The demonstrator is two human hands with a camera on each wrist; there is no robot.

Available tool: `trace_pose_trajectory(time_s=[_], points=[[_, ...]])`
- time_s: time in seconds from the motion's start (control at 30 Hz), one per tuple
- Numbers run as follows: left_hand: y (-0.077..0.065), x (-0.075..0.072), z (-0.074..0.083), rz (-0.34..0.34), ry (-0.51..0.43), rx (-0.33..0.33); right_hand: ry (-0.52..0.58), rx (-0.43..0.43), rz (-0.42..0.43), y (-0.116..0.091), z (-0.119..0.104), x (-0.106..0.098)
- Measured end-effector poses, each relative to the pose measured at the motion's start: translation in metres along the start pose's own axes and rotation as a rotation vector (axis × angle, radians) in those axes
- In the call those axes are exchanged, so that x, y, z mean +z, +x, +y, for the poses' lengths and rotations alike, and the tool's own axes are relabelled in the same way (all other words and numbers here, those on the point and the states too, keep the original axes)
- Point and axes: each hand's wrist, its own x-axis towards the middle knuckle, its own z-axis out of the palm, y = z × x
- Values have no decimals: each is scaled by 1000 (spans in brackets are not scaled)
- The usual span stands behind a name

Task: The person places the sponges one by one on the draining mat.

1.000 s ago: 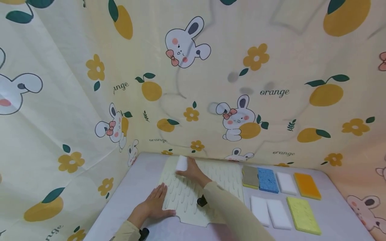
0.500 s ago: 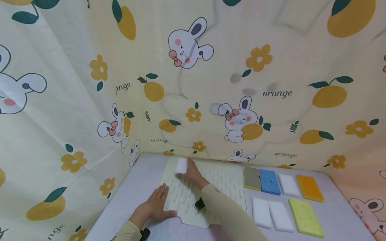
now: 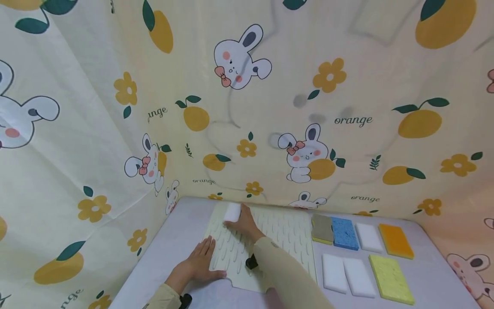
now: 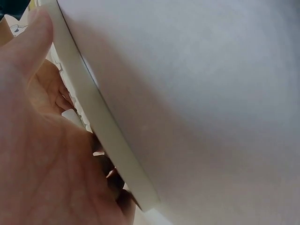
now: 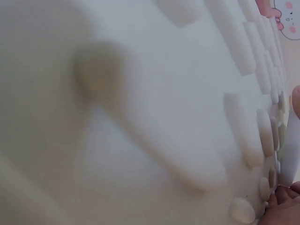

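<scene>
A cream board with rows of raised ridges lies flat on the table. My right hand grips a white sponge against the board's far left part. In the right wrist view the ridged surface fills most of the picture, blurred up close. My left hand rests on the board's near left edge, its fingers straight and the thumb spread along the near side. The left wrist view shows this hand beside the board's pale rim.
Right of the board lie a grey-and-yellow sponge, a blue sponge, a white one and an orange one. Nearer are two white sponges and a yellow-green one. Printed curtains surround the table.
My right hand and the white sponge have shifted slightly left over the board, with the forearm swinging left too. The left hand stays in place on the board's edge.
</scene>
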Motion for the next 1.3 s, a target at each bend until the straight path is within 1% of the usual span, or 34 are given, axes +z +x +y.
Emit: trace_pose_trajectory(time_s=[0.13, 0.33, 0.5, 0.6, 0.7, 0.83, 0.9, 1.07, 1.13, 1.3], points=[[-1, 2, 2, -1, -7, 5, 25, 23, 17, 0, 3, 2], [-1, 4, 4, -5, -11, 11, 11, 35, 24, -3, 5, 1], [-1, 5, 6, -7, 8, 9, 37, 36, -30, -7, 5, -9], [-1, 5, 8, -13, 7, 7, 86, 43, -75, -8, 10, -17], [-3, 1, 12, -21, 3, 0, 123, 51, -119, -8, 16, -27], [-5, -5, 17, -39, 12, -13, 134, 20, -153, -8, 19, -37], [-5, -7, 17, -43, 14, -17, 109, -1, -168, -8, 20, -41], [-1, -5, 12, -28, 2, -10, 45, -78, -195, -13, 20, -52], [0, -5, 10, -20, -4, -7, 52, -113, -199, -17, 19, -58], [-1, -5, 7, -21, -4, -23, 91, -160, -218, -30, 16, -76]])
